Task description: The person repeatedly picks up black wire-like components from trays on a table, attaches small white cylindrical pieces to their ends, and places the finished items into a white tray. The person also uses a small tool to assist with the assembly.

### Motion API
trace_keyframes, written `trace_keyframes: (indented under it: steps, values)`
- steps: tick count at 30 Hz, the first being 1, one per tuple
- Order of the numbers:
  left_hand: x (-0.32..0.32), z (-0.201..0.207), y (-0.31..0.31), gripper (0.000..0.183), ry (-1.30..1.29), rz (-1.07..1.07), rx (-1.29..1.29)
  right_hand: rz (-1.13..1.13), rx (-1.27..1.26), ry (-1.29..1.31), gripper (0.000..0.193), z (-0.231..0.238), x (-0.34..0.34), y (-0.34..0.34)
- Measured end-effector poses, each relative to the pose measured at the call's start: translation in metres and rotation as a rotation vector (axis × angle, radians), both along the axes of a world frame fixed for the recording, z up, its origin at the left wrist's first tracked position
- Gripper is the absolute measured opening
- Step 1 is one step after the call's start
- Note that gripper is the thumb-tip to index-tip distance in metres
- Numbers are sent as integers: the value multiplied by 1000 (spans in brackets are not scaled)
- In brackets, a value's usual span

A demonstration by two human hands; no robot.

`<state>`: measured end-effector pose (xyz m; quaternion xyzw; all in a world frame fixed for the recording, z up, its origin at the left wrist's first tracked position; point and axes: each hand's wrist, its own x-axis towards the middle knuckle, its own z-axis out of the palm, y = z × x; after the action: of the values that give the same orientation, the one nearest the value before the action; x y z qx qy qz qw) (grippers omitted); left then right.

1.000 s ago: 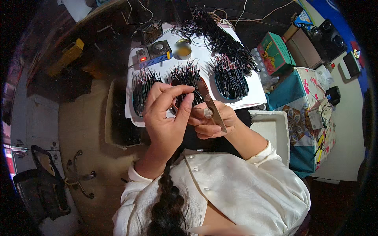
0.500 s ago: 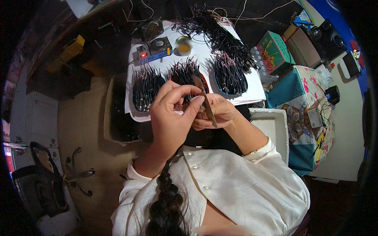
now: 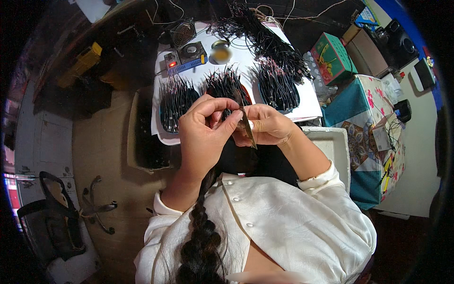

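Observation:
My left hand (image 3: 203, 130) pinches a thin, flat brown strip (image 3: 247, 127) between thumb and fingertips. The strip stands tilted, edge toward me, in front of the table's near edge. My right hand (image 3: 272, 124) is closed round the strip's other side, and a small pale spot shows by its thumb. What else its fingers hold is hidden. Just beyond my hands, the middle bundle of short black cables (image 3: 222, 83) sits in a reddish tray. Similar black cables fill a left tray (image 3: 177, 102) and a right tray (image 3: 278, 87).
On the white-covered table (image 3: 227, 57) are a small box with a red light (image 3: 173, 63), a blue bar with a yellow end (image 3: 188, 65), a round tin (image 3: 220, 53) and a fan (image 3: 182, 33). A long cable heap (image 3: 269, 40) lies far right. A white foam box (image 3: 347, 151) stands right.
My right hand has shifted slightly up and its fingers have moved on the strip. The strip stays between both hands. The view has shifted a little.

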<state>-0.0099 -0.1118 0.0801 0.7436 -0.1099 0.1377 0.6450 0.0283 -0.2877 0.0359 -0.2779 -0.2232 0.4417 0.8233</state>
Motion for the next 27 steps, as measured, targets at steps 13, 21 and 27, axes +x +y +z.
trace_keyframes:
  steps: [13, 21, 27]
  values:
    - [5, -21, 1, 12, 66, -116, -229, -78, -40, -13, 25, 5, 1, -4]
    - [3, -32, 10, 19, 220, -103, -540, -748, -779, -781, 11, 15, -12, 1]
    - [5, -34, 8, 16, 257, -81, -563, -776, -839, -874, 12, 20, -17, 3]
